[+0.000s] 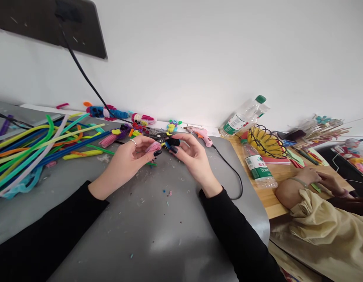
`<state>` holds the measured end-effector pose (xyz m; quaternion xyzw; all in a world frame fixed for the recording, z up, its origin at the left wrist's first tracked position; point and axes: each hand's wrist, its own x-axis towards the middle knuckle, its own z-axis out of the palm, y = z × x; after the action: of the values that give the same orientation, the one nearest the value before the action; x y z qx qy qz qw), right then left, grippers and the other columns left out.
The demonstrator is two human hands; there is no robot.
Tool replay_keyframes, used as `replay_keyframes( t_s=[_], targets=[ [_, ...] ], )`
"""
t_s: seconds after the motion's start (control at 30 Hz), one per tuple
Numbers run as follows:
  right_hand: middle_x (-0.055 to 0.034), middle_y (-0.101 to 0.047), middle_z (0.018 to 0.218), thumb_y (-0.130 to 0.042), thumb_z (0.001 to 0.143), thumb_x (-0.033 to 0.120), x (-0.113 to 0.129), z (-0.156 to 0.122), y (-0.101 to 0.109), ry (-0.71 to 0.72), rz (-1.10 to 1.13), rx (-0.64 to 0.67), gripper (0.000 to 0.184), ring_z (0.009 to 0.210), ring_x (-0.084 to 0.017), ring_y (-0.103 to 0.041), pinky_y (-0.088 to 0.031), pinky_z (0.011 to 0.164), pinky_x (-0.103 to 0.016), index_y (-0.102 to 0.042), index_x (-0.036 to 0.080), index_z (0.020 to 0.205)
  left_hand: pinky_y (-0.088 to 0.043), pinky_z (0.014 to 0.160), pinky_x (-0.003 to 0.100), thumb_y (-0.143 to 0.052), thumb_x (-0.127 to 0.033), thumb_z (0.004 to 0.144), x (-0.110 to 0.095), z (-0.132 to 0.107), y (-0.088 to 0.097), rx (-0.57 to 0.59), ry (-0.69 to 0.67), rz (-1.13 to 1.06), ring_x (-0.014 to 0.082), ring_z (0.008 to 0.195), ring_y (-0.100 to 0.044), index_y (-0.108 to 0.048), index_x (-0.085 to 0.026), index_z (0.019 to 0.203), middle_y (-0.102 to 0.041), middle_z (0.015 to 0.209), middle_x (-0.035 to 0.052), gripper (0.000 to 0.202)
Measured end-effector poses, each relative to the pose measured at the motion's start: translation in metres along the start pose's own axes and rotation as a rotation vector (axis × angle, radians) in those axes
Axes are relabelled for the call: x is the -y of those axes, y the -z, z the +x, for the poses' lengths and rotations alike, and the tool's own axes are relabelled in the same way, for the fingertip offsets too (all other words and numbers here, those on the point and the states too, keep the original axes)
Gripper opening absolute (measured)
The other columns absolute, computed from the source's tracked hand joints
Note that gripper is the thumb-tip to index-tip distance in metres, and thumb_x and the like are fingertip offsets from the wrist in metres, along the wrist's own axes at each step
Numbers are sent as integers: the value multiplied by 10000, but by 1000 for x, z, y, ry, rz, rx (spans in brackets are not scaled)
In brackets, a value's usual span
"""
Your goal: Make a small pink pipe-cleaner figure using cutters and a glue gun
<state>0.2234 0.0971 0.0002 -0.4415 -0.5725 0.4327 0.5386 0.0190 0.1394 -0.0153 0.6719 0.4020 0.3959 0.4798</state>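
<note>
My left hand (134,154) pinches a pink fuzzy pipe-cleaner piece (153,147) between thumb and fingers. In my right hand (191,152) is a black fuzzy pipe-cleaner piece (172,141), with blue and yellow bits beside it. The two pieces are held close together above the grey table mat (158,227). Just behind my fingers lies a dark-handled tool (159,136), partly hidden, so its kind is unclear. Beyond my right hand a pink glue gun (200,134) rests near the wall, its black cord curving to the right.
Many coloured pipe cleaners (49,145) lie heaped on the left. Pipe-cleaner figures (106,112) line the wall. On the wooden table (268,203) stand water bottles (259,166) and a yellow-filled wire basket (265,143). A co-worker's arms (302,184) rest there. Small scraps dot the mat.
</note>
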Motion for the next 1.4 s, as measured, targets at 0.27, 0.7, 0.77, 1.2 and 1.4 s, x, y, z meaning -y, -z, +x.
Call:
replay_keyframes(
  t_s=[0.27, 0.7, 0.77, 1.2, 1.4],
  targets=[
    [-65, -672, 1305, -761, 883, 383, -5, 0, 0, -9, 5, -20, 343, 1107, -212, -669, -613, 957, -418, -620, 282, 1179, -668, 782, 410, -734, -584, 843, -1, 0, 0, 51, 12, -11, 233, 793, -753, -731, -213, 1100, -790, 1078, 80, 451],
    [-37, -689, 1071, -796, 849, 426, -12, 1, 0, 5, 0, -74, 337, 920, -179, -661, -595, 799, -347, -629, 268, 1096, -645, 813, 414, -695, -724, 826, -7, 2, 2, 27, 131, -122, 260, 824, -755, -774, -210, 1114, -809, 977, 81, 594],
    [-36, -694, 1076, -802, 840, 429, -13, 2, 1, -3, 19, -72, 346, 908, -170, -659, -584, 780, -328, -633, 265, 1093, -636, 819, 395, -736, -710, 801, -5, 2, 1, 28, 174, -177, 247, 826, -748, -773, -198, 1128, -804, 1021, 90, 608],
    [-40, -707, 1131, -832, 813, 420, -14, 2, -1, -75, 81, -73, 350, 903, -159, -673, -588, 794, -320, -655, 259, 1067, -644, 739, 365, -847, -697, 697, 3, 4, -1, -37, 209, -314, 228, 787, -742, -764, -198, 1011, -799, 983, 93, 595],
    [-40, -690, 1115, -827, 826, 443, -14, 3, -2, -49, 111, -69, 337, 883, -160, -685, -606, 820, -344, -662, 253, 1051, -644, 706, 353, -900, -702, 601, 3, 4, -1, -131, 260, -368, 207, 725, -723, -751, -187, 943, -761, 889, 64, 636]
  ],
)
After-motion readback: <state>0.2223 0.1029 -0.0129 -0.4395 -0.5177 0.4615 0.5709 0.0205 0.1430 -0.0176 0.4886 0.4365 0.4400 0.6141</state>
